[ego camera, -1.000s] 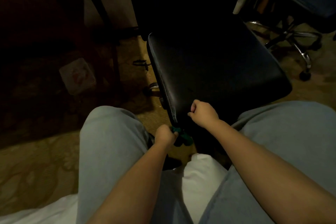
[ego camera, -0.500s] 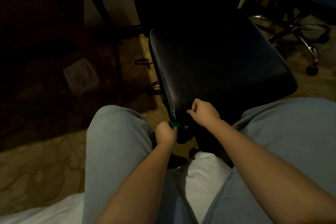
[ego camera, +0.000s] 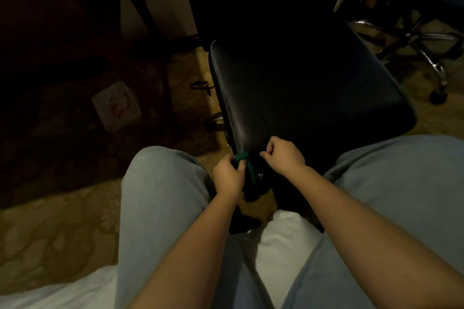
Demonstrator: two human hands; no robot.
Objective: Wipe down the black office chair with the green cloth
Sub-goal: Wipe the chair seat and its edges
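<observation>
Listing edges first: what bordered the black office chair (ego camera: pixel 301 98)?
— Bare carpet (ego camera: pixel 57 233) lay left of it; a second chair (ego camera: pixel 424 40) stood beyond its right side.
— Hands?
— Left hand (ego camera: pixel 229 179) gripped the green cloth (ego camera: pixel 242 157) at the seat's near corner. Right hand (ego camera: pixel 285 157) sat curled on the near edge; its hold could not be told.

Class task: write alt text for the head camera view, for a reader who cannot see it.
A seated person's left hand grips a green cloth against the front corner of a black office chair; the right hand rests curled on the seat's front edge.
</observation>
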